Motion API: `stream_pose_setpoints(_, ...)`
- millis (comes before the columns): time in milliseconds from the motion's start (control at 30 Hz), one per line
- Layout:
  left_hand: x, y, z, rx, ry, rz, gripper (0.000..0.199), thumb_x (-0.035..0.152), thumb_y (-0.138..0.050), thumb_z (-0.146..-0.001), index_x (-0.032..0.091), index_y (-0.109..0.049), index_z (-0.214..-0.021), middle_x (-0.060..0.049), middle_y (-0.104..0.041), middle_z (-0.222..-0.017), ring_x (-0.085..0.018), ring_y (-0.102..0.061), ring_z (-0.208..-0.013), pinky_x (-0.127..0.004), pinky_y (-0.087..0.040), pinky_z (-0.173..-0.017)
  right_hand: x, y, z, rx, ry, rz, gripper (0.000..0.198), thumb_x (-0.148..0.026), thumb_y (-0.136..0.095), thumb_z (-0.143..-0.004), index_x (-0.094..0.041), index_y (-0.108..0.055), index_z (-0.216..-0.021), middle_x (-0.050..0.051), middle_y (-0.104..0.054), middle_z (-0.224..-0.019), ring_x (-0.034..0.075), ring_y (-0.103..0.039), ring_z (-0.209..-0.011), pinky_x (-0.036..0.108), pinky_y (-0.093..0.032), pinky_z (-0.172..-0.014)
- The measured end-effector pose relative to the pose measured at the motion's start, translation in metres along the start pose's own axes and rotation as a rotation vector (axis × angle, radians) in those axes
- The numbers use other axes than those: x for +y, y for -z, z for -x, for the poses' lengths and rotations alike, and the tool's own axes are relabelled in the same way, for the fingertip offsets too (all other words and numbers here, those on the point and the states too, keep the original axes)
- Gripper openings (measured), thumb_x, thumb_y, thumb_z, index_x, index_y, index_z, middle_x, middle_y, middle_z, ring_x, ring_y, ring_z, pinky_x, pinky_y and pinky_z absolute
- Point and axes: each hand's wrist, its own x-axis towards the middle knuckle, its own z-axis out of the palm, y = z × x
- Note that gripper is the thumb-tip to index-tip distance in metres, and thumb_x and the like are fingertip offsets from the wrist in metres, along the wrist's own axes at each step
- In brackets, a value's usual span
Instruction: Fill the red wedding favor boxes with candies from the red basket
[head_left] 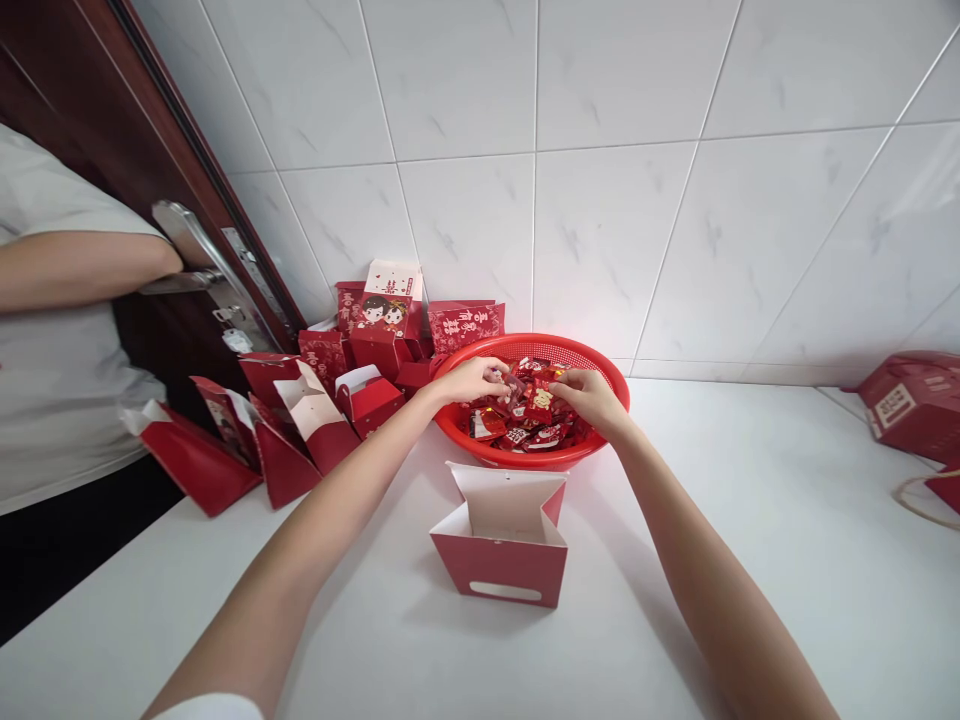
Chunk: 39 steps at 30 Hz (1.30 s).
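A red plastic basket [616, 385] holds many small wrapped packets [517, 437], mostly red and shiny like candy. My right hand [591, 396] reaches over the basket's right side, thumb and finger pinched on a red packet [539, 402] with a gold character. From the left, my left hand [474, 380] reaches in with curled fingers among the packets; what lies in its grasp is too small to name. In front of the basket stands a red gift box [496, 570], its white-lined top open and a slot in its near face. Neither hand touches this box.
Several red gift boxes [375, 405] with open tops crowd the counter's left side. A tiled wall [600, 230] rises behind. A person in a white shirt [64, 370] stands by the door handle [196, 250]. Another red box [911, 410] sits far right.
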Motion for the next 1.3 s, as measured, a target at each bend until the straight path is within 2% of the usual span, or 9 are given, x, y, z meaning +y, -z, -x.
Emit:
stream_pose_setpoints(267, 0.001, 0.007, 0.01, -0.275, 0.085, -0.447, 0.059, 0.039, -0.082, -0.062, 0.02, -0.074, -0.118, -0.006, -0.077, -0.108, -0.027, -0.07, -0.099, -0.027, -0.049, -0.079, 0.004, -0.002, -0.002, 0.048, 0.021, 0.043, 0.005, -0.023, -0.07, -0.073, -0.019, -0.072, -0.075, 0.005, -0.074, -0.081, 0.019, -0.067, -0.074, 0.031, -0.05, -0.069)
stream_pose_setpoints(400, 0.002, 0.009, 0.008, -0.266, 0.075, -0.498, 0.053, 0.043, -0.083, -0.06, 0.023, -0.078, -0.108, -0.005, -0.078, -0.107, -0.027, -0.07, -0.097, -0.025, -0.049, -0.077, 0.004, -0.003, -0.002, 0.056, 0.046, 0.047, 0.005, -0.022, -0.068, -0.076, -0.019, -0.071, -0.075, 0.005, -0.074, -0.083, 0.02, -0.067, -0.075, 0.031, -0.051, -0.069)
stream_pose_setpoints(600, -0.001, 0.018, -0.017, -0.175, 0.12, -0.507, 0.026, 0.036, -0.07, -0.075, 0.022, -0.078, -0.095, -0.007, -0.079, -0.102, -0.027, -0.071, -0.097, -0.027, -0.05, -0.08, 0.0, -0.001, 0.0, 0.169, 0.021, -0.022, 0.009, -0.016, -0.064, -0.073, -0.021, -0.07, -0.078, 0.004, -0.075, -0.082, 0.023, -0.071, -0.084, 0.033, -0.053, -0.075)
stream_pose_setpoints(667, -0.002, 0.017, -0.029, -0.096, 0.106, -0.502, 0.04, 0.028, -0.067, -0.076, 0.022, -0.073, -0.115, -0.008, -0.074, -0.124, -0.028, -0.066, -0.115, -0.027, -0.049, -0.089, 0.0, 0.0, 0.0, 0.18, 0.024, -0.038, 0.008, -0.018, -0.064, -0.073, -0.021, -0.069, -0.077, 0.004, -0.075, -0.082, 0.023, -0.071, -0.086, 0.034, -0.054, -0.076)
stream_pose_setpoints(767, -0.003, 0.011, -0.047, -0.04, 0.087, -0.469, 0.083, 0.018, -0.07, -0.07, 0.026, -0.047, -0.15, -0.009, -0.046, -0.159, -0.028, -0.048, -0.141, -0.028, -0.044, -0.103, 0.0, 0.0, 0.0, 0.184, 0.023, -0.054, 0.007, -0.021, -0.064, -0.072, -0.021, -0.069, -0.077, 0.003, -0.075, -0.082, 0.023, -0.071, -0.085, 0.034, -0.054, -0.078)
stream_pose_setpoints(867, -0.003, 0.004, -0.06, -0.042, 0.104, -0.418, 0.105, 0.017, -0.076, -0.064, 0.024, -0.032, -0.158, -0.013, -0.032, -0.166, -0.032, -0.041, -0.147, -0.032, -0.044, -0.106, 0.001, 0.001, 0.0, 0.177, 0.021, -0.061, 0.009, -0.023, -0.065, -0.07, -0.021, -0.069, -0.078, 0.004, -0.074, -0.082, 0.023, -0.071, -0.084, 0.034, -0.054, -0.077)
stream_pose_setpoints(1067, -0.007, -0.002, -0.068, 0.002, 0.081, -0.29, 0.1, 0.02, -0.079, -0.064, 0.022, -0.038, -0.156, -0.013, -0.051, -0.155, -0.029, -0.06, -0.128, -0.029, -0.051, -0.091, 0.004, 0.001, -0.002, 0.153, 0.0, -0.081, 0.016, -0.027, -0.064, -0.069, -0.02, -0.07, -0.083, 0.005, -0.074, -0.081, 0.022, -0.068, -0.078, 0.034, -0.053, -0.071)
stream_pose_setpoints(1200, -0.013, 0.003, -0.068, 0.058, 0.061, -0.246, 0.067, 0.028, -0.074, -0.071, 0.02, -0.061, -0.137, -0.009, -0.075, -0.119, -0.027, -0.07, -0.101, -0.03, -0.051, -0.078, 0.004, 0.003, -0.002, 0.209, 0.025, -0.113, 0.018, -0.029, -0.064, -0.07, -0.02, -0.069, -0.084, 0.006, -0.074, -0.087, 0.022, -0.068, -0.082, 0.035, -0.055, -0.074)
stream_pose_setpoints(1300, -0.013, 0.005, -0.071, 0.052, 0.044, -0.237, 0.042, 0.031, -0.076, -0.067, 0.02, -0.075, -0.108, -0.007, -0.077, -0.096, -0.028, -0.069, -0.094, -0.032, -0.048, -0.076, 0.002, 0.003, -0.001, 0.273, 0.024, -0.15, 0.02, -0.03, -0.064, -0.068, -0.02, -0.067, -0.085, 0.006, -0.073, -0.089, 0.021, -0.067, -0.081, 0.034, -0.055, -0.072)
